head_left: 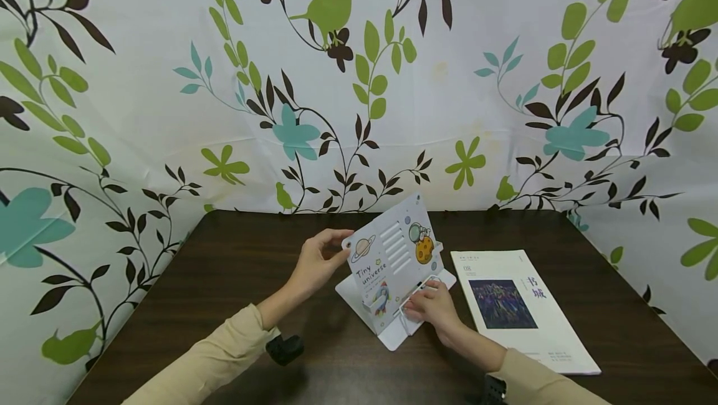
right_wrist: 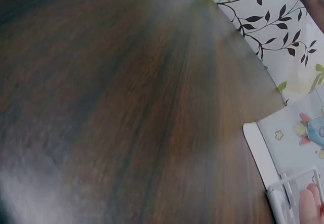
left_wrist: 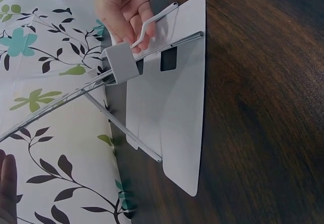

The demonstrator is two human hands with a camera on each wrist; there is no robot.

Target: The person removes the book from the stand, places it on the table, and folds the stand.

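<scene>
A dark wood-grain table bears a printed white stand and a book.

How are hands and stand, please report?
Left hand pinching corner of stand; right hand gripping wire. Stand unfolded, leaning back. Book at right, apparently not blocking.

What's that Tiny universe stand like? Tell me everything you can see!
The stand is pale and smooth-looking, perhaps metal or plastic. Its tilted panel shows a ringed planet, astronaut, orange ball, rocket and slots. The flat base lies on the dark table; thin rods show behind the panel. The left hand grips one corner; the right hand holds the bent wire near the bottom.
</scene>
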